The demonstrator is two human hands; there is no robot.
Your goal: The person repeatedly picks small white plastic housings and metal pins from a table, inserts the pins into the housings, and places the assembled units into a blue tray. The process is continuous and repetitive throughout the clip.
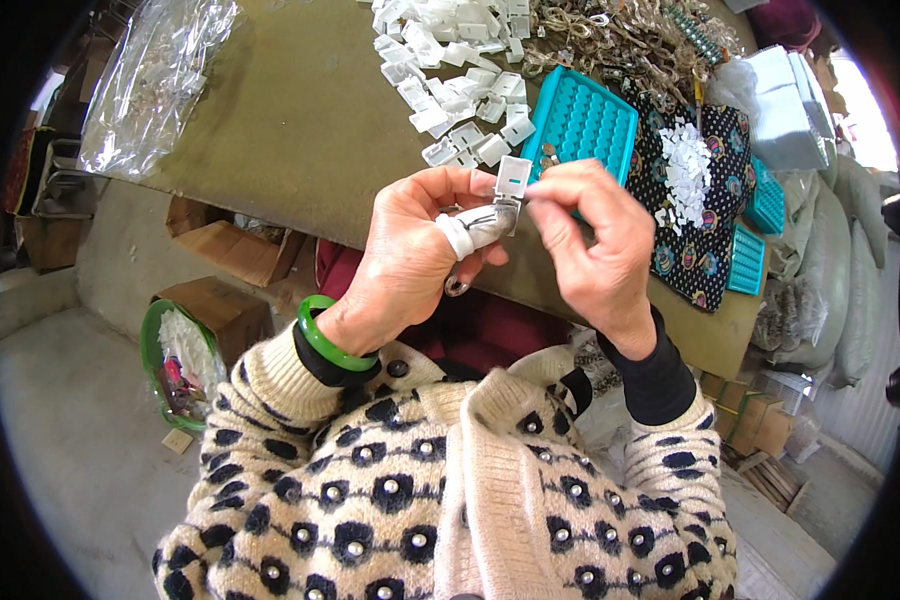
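My left hand [420, 240] holds a small white plastic clip box [513, 176] above the table edge, its thumb wrapped in white tape and a green bangle [330, 340] on the wrist. My right hand [590, 240] pinches at the box from the right with thumb and forefinger. A small metal piece [505, 213] hangs between the two hands. Just beyond them a teal plastic tray [582, 122] lies on the olive table [300, 110].
A heap of white plastic boxes [460, 60] and a tangle of metal chains [630, 40] lie at the far side. A patterned dark cloth [695, 210] holds white bits. A clear plastic bag [155, 75] is left; cardboard boxes [232, 250] and a green basket [175, 360] sit below.
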